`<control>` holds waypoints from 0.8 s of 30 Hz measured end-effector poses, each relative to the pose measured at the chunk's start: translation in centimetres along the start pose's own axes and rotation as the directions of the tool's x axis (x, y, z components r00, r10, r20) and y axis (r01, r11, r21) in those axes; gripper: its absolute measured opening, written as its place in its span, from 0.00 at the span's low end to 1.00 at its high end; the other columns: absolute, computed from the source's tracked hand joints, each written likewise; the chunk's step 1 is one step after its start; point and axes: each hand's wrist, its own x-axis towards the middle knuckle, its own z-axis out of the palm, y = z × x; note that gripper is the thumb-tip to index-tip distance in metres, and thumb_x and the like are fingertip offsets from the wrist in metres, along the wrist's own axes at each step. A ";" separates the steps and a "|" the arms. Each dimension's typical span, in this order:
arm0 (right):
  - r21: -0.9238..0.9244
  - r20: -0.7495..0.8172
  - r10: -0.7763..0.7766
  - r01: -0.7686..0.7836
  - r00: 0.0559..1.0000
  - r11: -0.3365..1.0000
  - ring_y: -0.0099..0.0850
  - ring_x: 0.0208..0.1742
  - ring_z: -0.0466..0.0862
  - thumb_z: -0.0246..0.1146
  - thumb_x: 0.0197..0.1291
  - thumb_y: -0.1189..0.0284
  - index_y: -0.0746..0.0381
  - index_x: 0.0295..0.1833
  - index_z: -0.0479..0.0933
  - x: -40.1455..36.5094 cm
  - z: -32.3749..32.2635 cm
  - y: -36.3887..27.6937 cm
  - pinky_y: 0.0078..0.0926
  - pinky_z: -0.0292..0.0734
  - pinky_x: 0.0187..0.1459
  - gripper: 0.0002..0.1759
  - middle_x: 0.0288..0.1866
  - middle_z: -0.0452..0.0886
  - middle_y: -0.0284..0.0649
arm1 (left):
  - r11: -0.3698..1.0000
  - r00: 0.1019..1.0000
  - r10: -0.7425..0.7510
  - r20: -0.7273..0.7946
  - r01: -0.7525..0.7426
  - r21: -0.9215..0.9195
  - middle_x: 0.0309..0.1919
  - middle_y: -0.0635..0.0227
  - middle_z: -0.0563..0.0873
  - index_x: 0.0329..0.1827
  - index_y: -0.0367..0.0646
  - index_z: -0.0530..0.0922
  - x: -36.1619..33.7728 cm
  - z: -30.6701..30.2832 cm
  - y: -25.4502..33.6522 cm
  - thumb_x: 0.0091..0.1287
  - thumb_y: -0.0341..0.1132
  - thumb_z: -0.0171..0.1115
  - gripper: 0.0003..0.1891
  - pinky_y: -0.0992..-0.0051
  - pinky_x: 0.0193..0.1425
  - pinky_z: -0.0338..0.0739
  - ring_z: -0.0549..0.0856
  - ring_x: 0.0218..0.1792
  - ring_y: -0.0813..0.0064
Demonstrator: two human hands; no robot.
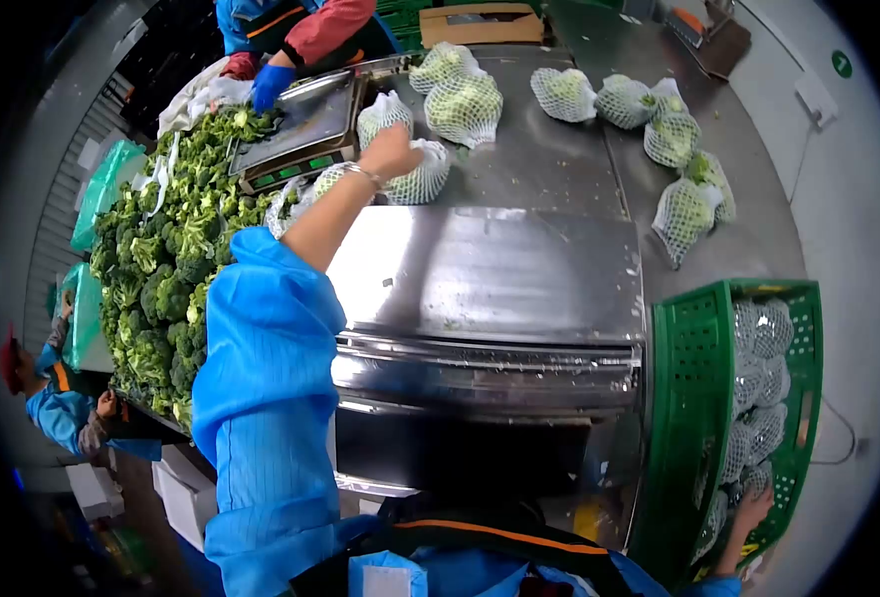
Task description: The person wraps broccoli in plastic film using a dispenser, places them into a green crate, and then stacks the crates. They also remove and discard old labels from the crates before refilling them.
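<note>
My left hand (391, 152) reaches out over the metal table (499, 259) among several net-wrapped vegetables. Its fingers are on or just over a wrapped head (384, 116), with another wrapped one (422, 175) at its right side; whether it grips one is hard to tell. At the lower right, my right hand (753, 509) is inside the green crate (693, 398), by the near end of its wrapped items (756, 480). The fingers there touch a wrapped item and are partly hidden.
Broccoli (166, 279) is heaped at the left beside a scale (305, 124). A co-worker's blue-gloved hand (273, 87) is near the scale. More wrapped heads (672, 134) lie at the upper right. Another person (57, 413) is at the far left.
</note>
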 end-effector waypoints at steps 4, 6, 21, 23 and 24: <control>0.582 -0.012 -0.302 0.252 0.953 0.773 0.37 0.61 0.69 0.49 0.66 0.60 0.67 0.62 0.63 -0.4 0.6 -21.8 0.28 0.61 0.61 0.26 0.61 0.68 0.50 | 0.980 0.999 0.025 0.043 -0.033 0.197 0.59 0.47 0.68 0.65 0.41 0.56 0.4 0.3 -4.5 0.42 0.50 0.72 0.48 0.57 0.61 0.66 0.68 0.61 0.51; 0.475 0.107 -0.339 0.252 0.935 0.843 0.40 0.61 0.70 0.50 0.66 0.59 0.68 0.63 0.63 -3.7 1.6 -30.8 0.29 0.60 0.62 0.27 0.61 0.68 0.51 | 0.984 0.990 0.100 0.095 -0.112 0.139 0.67 0.49 0.55 0.70 0.53 0.48 0.6 2.4 -4.5 0.36 0.53 0.75 0.57 0.46 0.63 0.60 0.59 0.65 0.43; 0.117 -0.370 -0.667 0.745 0.647 0.657 0.42 0.53 0.73 0.59 0.57 0.73 0.69 0.55 0.69 -4.5 3.2 -36.4 0.33 0.66 0.55 0.20 0.50 0.75 0.49 | 0.830 0.877 0.383 -0.290 -0.465 -0.307 0.31 0.67 0.83 0.39 0.40 0.81 1.1 -8.9 1.9 0.55 0.22 0.54 0.11 0.78 0.34 0.80 0.84 0.29 0.77; 0.438 -0.296 -0.702 0.745 0.647 0.503 0.40 0.56 0.72 0.59 0.54 0.77 0.67 0.52 0.71 -9.3 1.4 -44.5 0.32 0.63 0.58 0.18 0.54 0.73 0.47 | 0.841 0.828 0.462 -0.319 -0.523 -0.141 0.35 0.64 0.83 0.44 0.41 0.79 0.3 -11.1 3.7 0.55 0.25 0.55 0.13 0.77 0.40 0.79 0.84 0.37 0.74; 0.475 -0.274 -0.835 0.822 0.478 0.314 0.38 0.56 0.72 0.60 0.51 0.76 0.65 0.51 0.73 -11.1 0.5 -48.3 0.31 0.63 0.59 0.18 0.55 0.73 0.45 | 0.862 0.852 0.454 -0.262 -0.494 -0.112 0.39 0.63 0.83 0.47 0.42 0.78 -0.5 -11.2 3.9 0.54 0.27 0.57 0.16 0.73 0.46 0.78 0.82 0.44 0.71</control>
